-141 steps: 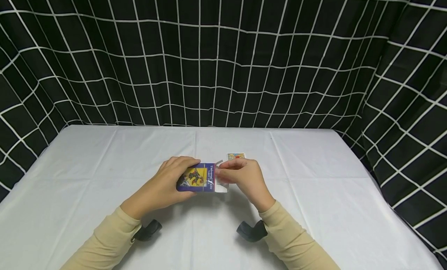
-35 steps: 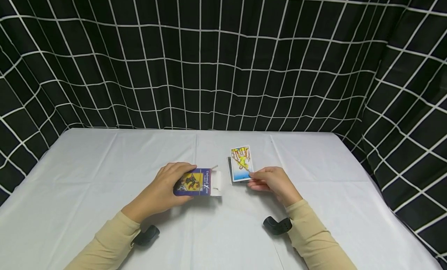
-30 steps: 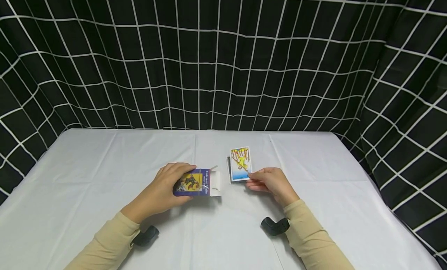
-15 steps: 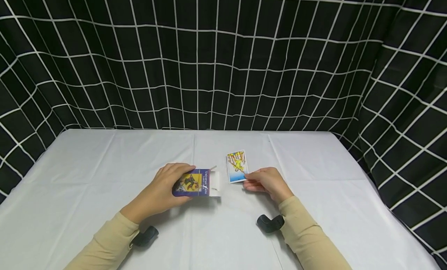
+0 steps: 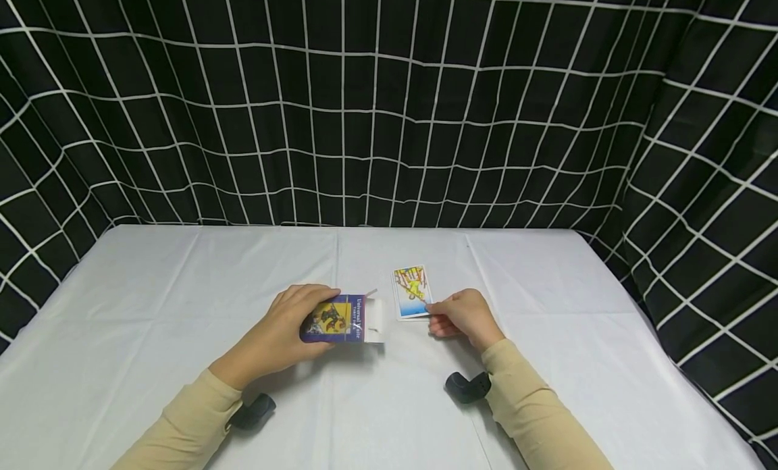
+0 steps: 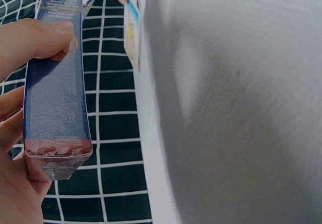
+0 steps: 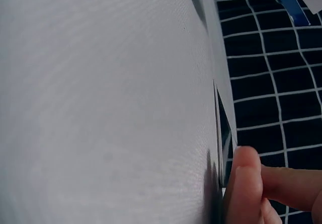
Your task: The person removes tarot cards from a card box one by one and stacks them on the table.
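My left hand [image 5: 276, 331] grips a blue tarot box [image 5: 333, 318] between thumb and fingers, its white flap open toward the right. The left wrist view has the box [image 6: 58, 93] side-on, with the thumb across its narrow blue face. At the lower right corner of a picture card [image 5: 412, 292], the thumb and fingers of my right hand [image 5: 467, 316] pinch its edge. Beneath that card lies at least one other, its border just showing. In the right wrist view the fingertips hold the card's near edge slightly raised over the thin stack [image 7: 219, 138].
A white cloth [image 5: 213, 281] covers the table. Behind and at the sides hangs a black curtain [image 5: 365, 119] with a white grid. Dark wrist devices sit under both cuffs, the left one [image 5: 254, 411] and the right one [image 5: 468, 387] just above the cloth.
My right hand has moved left and the pinched card has come down over the card below, now nearly lined up with it. The left hand and box have barely shifted since one second ago.
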A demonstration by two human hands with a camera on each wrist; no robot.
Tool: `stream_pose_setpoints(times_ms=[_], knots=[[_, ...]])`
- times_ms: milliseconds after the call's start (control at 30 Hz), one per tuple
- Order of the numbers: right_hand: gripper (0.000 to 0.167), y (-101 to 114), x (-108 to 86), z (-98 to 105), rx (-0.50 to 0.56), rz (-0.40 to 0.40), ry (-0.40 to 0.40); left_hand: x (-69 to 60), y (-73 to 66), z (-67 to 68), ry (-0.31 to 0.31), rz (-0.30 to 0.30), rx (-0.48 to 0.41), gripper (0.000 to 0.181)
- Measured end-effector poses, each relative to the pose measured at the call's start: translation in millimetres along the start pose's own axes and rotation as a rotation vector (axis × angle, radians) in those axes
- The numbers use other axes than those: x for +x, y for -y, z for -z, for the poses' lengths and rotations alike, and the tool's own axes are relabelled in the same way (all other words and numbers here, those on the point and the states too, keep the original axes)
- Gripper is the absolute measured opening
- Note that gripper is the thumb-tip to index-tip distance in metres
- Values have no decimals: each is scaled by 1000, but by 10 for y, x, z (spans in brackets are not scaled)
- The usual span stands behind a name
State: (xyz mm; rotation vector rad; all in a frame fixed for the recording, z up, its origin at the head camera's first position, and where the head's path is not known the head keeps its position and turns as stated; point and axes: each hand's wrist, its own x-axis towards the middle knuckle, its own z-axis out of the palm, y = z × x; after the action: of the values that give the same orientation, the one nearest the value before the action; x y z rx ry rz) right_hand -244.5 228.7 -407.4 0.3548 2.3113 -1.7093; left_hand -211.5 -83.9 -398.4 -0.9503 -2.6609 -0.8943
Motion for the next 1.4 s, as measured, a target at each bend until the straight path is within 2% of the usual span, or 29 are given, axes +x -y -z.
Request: stream_pose_setpoints(times_ms=[333, 800, 933, 1133, 1400], knots=[[17, -16, 17, -18, -105, -17, -22, 3, 7, -4, -6, -7, 0, 76], [17, 10, 24, -56, -217, -31, -52, 8, 11, -20, -12, -16, 6, 74], [17, 2, 29, -50, -196, -26, -41, 5, 8, -20, -11, -17, 8, 74], [17, -16, -6, 0, -99, 4, -12, 2, 14, -21, -4, -8, 4, 75], [25, 189, -196, -91, 9, 179, -105, 2, 26, -27, -22, -25, 6, 75]])
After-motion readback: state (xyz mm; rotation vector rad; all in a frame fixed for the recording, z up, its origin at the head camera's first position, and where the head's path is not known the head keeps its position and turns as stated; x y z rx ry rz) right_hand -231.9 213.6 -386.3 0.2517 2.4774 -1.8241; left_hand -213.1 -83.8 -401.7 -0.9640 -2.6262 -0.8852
